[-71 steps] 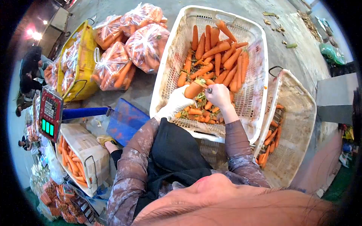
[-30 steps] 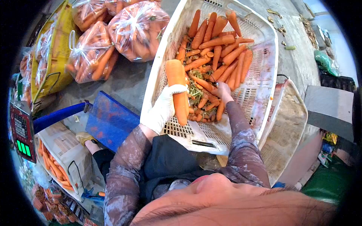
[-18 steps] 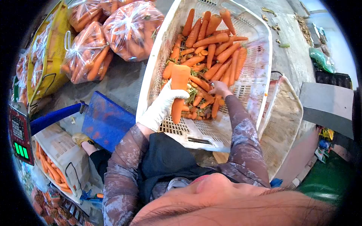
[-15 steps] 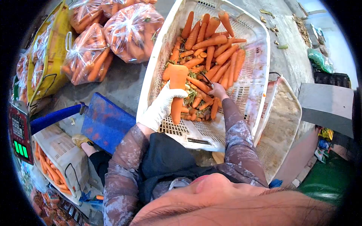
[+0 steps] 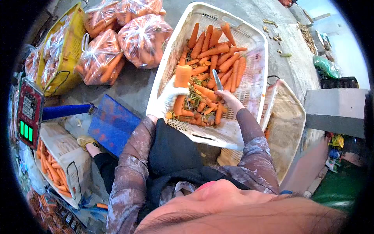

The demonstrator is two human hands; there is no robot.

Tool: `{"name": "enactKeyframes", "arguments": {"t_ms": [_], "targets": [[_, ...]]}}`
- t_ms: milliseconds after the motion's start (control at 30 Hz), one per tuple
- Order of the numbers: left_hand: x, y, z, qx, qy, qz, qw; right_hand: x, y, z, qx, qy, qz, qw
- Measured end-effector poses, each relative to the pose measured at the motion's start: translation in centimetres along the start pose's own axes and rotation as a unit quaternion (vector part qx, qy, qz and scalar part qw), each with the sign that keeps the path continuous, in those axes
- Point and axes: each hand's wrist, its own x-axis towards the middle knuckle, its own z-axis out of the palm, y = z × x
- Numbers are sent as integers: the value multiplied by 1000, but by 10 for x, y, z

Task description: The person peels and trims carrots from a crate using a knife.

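In the white glove, my left hand is closed around a thick carrot, held upright over the left part of a white plastic crate. My bare right hand grips a knife, its blade pointing up and slightly left, apart from the held carrot. Whole carrots are heaped in the far half of the crate. Carrot pieces and green-brown trimmings lie between and below my hands.
Tied clear bags of carrots stand at upper left beside a yellow crate. A scale with a blue platform and a red display is at left. Another crate of carrots sits lower left. A stained crate stands at right.
The knife blade has swung up into clear view, and my right hand has moved slightly away from the held carrot. That carrot's upper end now looks flatter. The whole view has shifted a little.
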Motion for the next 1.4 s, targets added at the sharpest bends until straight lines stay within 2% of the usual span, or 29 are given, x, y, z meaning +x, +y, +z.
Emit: {"name": "enactKeyframes", "arguments": {"t_ms": [33,100,167,233,267,300,333,400,433,467,533,633,667,700,733,800,833,900,933,967,1033,1100,1133,1200,1233,1300,1333,1367,1400], "targets": [[-13,11,0,-5,23,44,999,-20,-5,6,2,1,-7,1000],[-49,29,-20,-95,58,57,992,-63,-22,12,168,-2,60,984],[-91,38,-49,-248,17,200,948,-108,-32,21,208,-18,48,977],[-153,48,-91,-329,31,231,915,-148,-38,30,271,-65,-12,960],[-184,53,-98,-364,116,208,901,-165,-39,32,252,-47,17,967],[-222,65,-107,-392,209,202,873,-174,-27,39,293,-61,-49,953],[-248,47,-148,-223,224,249,916,-182,-18,40,308,-130,-88,938],[-309,16,-204,-232,394,195,868,-200,-5,57,351,-29,-69,933],[-338,1,-230,-236,471,162,834,-196,11,49,325,-133,-84,933],[-361,5,-244,-337,486,147,793,-220,0,66,311,-59,-76,946],[-409,32,-258,-383,502,237,738,-216,21,67,277,-53,-62,958],[-456,122,-251,-235,523,456,681,-222,15,79,255,-60,-84,961],[-461,146,-216,-428,357,493,668,-223,15,77,254,-59,-75,962],[-468,146,-244,-85,511,434,737,-219,12,75,255,-81,-76,961],[-474,144,-275,233,658,316,643,-235,-7,88,253,-38,-87,963],[-427,161,-280,-33,515,351,781,-234,-13,88,291,-92,-124,944],[-398,169,-261,-71,454,331,824,-230,-20,88,281,-136,-159,936],[-316,154,-170,183,243,290,908,-254,-50,97,259,-87,-126,954],[-281,135,-113,250,169,268,915,-244,-54,90,245,-173,-169,939],[-250,118,-60,315,99,254,909,-259,-68,96,230,-125,-157,952],[-203,101,28,571,21,385,725,-247,-79,95,192,-102,-178,960],[-155,77,79,640,-9,411,649,-276,-100,95,172,-115,-158,965],[-133,59,93,565,-28,336,753,-279,-104,93,162,-137,-195,958],[-110,43,114,307,-60,160,936,-278,-99,78,194,-49,-259,945],[-107,41,126,121,-71,57,989,-273,-93,67,181,11,-293,939],[-98,29,142,97,-27,46,994,-266,-74,58,-53,298,-480,824],[-91,19,143,89,-37,42,994,-268,-64,50,-192,363,-426,806],[-86,9,143,81,-46,35,995,-265,-57,49,-191,366,-419,809],[-83,1,141,110,-42,17,993,-262,-50,52,-271,402,-435,759]]}}
